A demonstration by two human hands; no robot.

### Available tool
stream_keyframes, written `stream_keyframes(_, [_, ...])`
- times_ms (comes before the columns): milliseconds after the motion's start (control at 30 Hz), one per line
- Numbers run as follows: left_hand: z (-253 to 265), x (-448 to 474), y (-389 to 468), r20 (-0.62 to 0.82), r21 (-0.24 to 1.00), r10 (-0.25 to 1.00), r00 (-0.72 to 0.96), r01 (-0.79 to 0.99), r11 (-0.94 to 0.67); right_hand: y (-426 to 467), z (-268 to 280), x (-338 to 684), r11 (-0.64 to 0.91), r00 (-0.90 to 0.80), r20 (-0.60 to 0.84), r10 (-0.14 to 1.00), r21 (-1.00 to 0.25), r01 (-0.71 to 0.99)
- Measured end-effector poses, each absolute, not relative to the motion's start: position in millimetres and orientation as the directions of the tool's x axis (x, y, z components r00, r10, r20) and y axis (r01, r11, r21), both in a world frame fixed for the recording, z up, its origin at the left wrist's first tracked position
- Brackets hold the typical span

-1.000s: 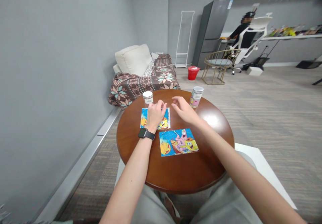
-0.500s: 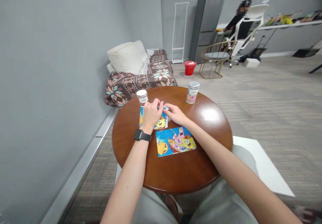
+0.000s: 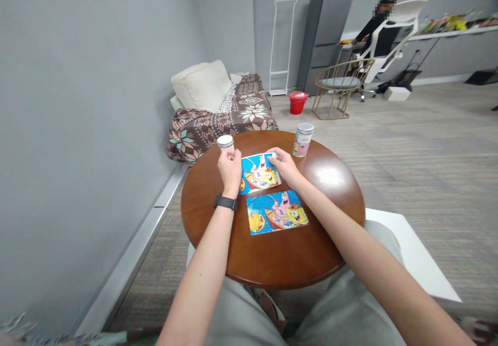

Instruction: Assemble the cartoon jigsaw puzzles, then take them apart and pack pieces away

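A blue cartoon picture card [image 3: 260, 174] is between my two hands. My left hand [image 3: 230, 169] has its fingers closed at the card's left edge, covering part of it. My right hand [image 3: 284, 165] grips the card's upper right corner, thumb on the front and fingers behind. Nearer to me, an assembled jigsaw puzzle [image 3: 277, 212] with the same cartoon scene lies flat on the round brown table [image 3: 268, 263]. Just beyond my left hand stands a jar with a white lid [image 3: 225, 141], partly hidden by the fingers. A tall cartoon-printed can [image 3: 303, 141] stands beyond my right hand.
A bed or sofa with a patterned blanket [image 3: 221, 128] and white cushion [image 3: 202, 86] adjoins the table's far left. Behind are a red bin [image 3: 298, 103], a gold-framed chair [image 3: 338, 83] and a fridge [image 3: 324, 29]. A person [image 3: 373, 27] sits at the far right.
My hands have moved apart to the card's two sides, uncovering most of its picture. The card now looks raised toward me. The view has shifted slightly.
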State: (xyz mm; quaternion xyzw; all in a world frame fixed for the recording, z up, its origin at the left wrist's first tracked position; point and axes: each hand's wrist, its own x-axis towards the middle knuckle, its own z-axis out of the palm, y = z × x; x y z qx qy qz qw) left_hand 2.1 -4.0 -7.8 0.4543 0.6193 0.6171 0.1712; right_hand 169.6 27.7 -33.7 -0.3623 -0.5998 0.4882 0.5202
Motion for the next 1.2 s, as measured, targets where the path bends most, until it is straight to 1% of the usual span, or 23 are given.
stream_keyframes(33, [-9.1,2.7,-1.1,0.207,0.978,0.802,-0.56,0.132,-0.16,28.6,-33.5,171.0,0.251,-0.18,0.261,0.948,-0.965,-0.081])
stream_keyframes(67, [-10.1,3.0,1.6,0.066,0.988,0.834,-0.547,-0.083,-0.133,29.4,-33.5,172.2,0.24,-0.17,0.252,0.953,-0.967,-0.088])
stream_keyframes(100, [-10.5,2.9,3.7,-0.045,0.958,0.861,-0.506,-0.265,-0.106,30.2,-33.7,173.4,0.23,-0.16,0.242,0.957,-0.969,-0.094])
stream_keyframes(133, [-10.4,2.4,5.3,-0.121,0.911,0.887,-0.446,-0.405,-0.079,31.0,-34.1,174.4,0.223,-0.146,0.235,0.961,-0.97,-0.096])
stream_keyframes(167, [-9.9,1.4,6.3,-0.16,0.864,0.912,-0.378,-0.5,-0.056,31.6,-34.6,175.1,0.218,-0.129,0.229,0.965,-0.971,-0.095])
stream_keyframes(233, [-7.5,-1.4,6.0,-0.174,0.809,0.953,-0.249,-0.588,-0.006,32.7,-36.1,176.2,0.206,-0.097,0.214,0.972,-0.975,-0.082])
stream_keyframes(333, [-2.5,-5.4,1.2,-0.168,0.817,0.982,-0.089,-0.57,0.088,33.5,-38.5,176.6,0.199,-0.055,0.202,0.978,-0.979,-0.051])
stream_keyframes(467, [2.3,-6.4,-7.1,-0.188,0.869,0.982,0.015,-0.463,0.173,32.4,-37.5,178.1,0.211,-0.011,0.212,0.977,-0.976,-0.058])
stream_keyframes(567, [1.9,-5.3,-9.4,-0.182,0.891,0.982,0.041,-0.416,0.183,28.9,-30.7,181.7,0.22,-0.041,0.225,0.973,-0.971,-0.097])
stream_keyframes(667, [-0.2,-5.1,-8.4,-0.166,0.899,0.985,0.055,-0.401,0.174,25.2,-22.9,185.9,0.179,-0.159,0.2,0.967,-0.974,-0.139])
stream_keyframes(733, [-0.6,-5.5,-7.6,-0.172,0.896,0.984,0.052,-0.408,0.178,24.6,-20.6,187.8,0.15,-0.211,0.177,0.961,-0.979,-0.137])
stream_keyframes(933, [4.3,-6.2,-8.9,-0.244,0.85,0.965,0.095,-0.459,0.26,31.2,-29.9,186.7,0.112,-0.118,0.119,0.986,-0.992,-0.065])
stream_keyframes(1200, [9.5,-2.6,-11.5,-0.334,0.805,0.936,0.111,-0.484,0.345,30.8,-30.4,184.5,0.081,-0.093,0.086,0.992,-0.995,-0.055])
